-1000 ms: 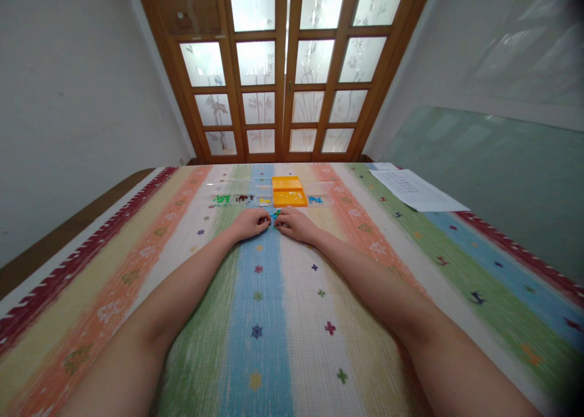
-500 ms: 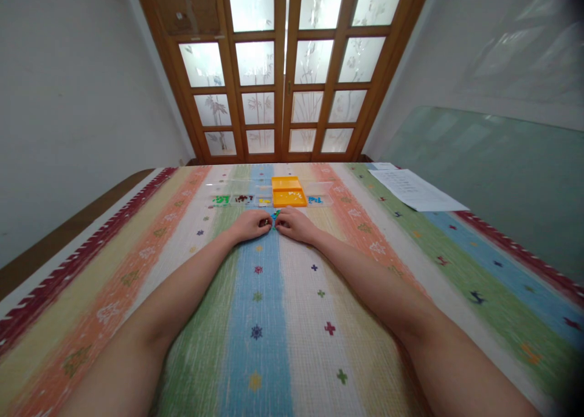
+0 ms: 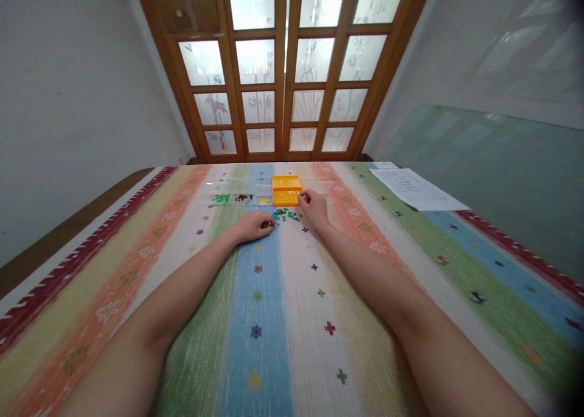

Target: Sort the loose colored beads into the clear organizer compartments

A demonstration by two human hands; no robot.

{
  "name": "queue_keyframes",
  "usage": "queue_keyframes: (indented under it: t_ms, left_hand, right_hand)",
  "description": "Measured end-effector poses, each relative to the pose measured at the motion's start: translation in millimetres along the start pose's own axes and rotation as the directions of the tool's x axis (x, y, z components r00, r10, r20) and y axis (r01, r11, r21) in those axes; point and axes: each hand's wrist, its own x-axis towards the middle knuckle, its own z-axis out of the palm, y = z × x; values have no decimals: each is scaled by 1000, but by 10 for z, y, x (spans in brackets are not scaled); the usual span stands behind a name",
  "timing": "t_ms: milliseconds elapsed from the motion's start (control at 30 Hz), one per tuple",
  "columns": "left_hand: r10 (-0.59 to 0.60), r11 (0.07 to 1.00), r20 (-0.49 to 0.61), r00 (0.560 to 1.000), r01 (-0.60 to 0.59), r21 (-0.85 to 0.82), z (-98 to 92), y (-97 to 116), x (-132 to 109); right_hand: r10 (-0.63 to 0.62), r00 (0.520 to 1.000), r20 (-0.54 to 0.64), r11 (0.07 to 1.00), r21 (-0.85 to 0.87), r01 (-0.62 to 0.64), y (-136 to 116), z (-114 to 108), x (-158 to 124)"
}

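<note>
A loose pile of small blue, green and dark pieces [image 3: 286, 215] lies on the striped cloth. My left hand [image 3: 254, 226] rests at the pile's left edge, thumb and fingers closed together; what they hold, if anything, is too small to make out. At the right edge of the open orange box [image 3: 286, 182] is my right hand [image 3: 314, 206], its fingertips pinched and pointing left. I cannot tell what is in that pinch. White bits lie in the box's front half. The compartment of blue pieces right of the box is hidden behind my right hand.
Left of the box, clear compartments hold green pieces [image 3: 221, 199], dark brown pieces [image 3: 243, 198] and yellow pieces [image 3: 264, 201]. Printed paper sheets [image 3: 410, 187] lie at the back right. A striped tablecloth [image 3: 292, 319] covers the table; wooden glazed doors [image 3: 278, 88] stand beyond it.
My right hand has moved right and away from me, from the pile to the orange box's right edge, uncovering the pile. My left hand has stayed almost in place.
</note>
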Motion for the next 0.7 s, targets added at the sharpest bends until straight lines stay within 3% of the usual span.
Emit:
queue_keyframes:
  t_ms: [167, 400, 567, 700]
  left_hand:
    - [10, 1000, -8, 1000, -10, -2, 22, -9, 9]
    - [8, 1000, -43, 999, -9, -23, 72, -56, 17]
    - [-92, 992, -124, 988, 80, -103, 45, -105, 11]
    - [-201, 971, -222, 954, 164, -171, -33, -199, -14]
  right_hand:
    - [121, 992, 26, 985, -129, -117, 64, 36, 11]
    - [128, 987, 93, 977, -186, -109, 1, -2, -30]
    - [86, 987, 132, 984, -169, -63, 0, 28, -62]
    - [29, 983, 179, 991, -133, -5, -11, 40, -97]
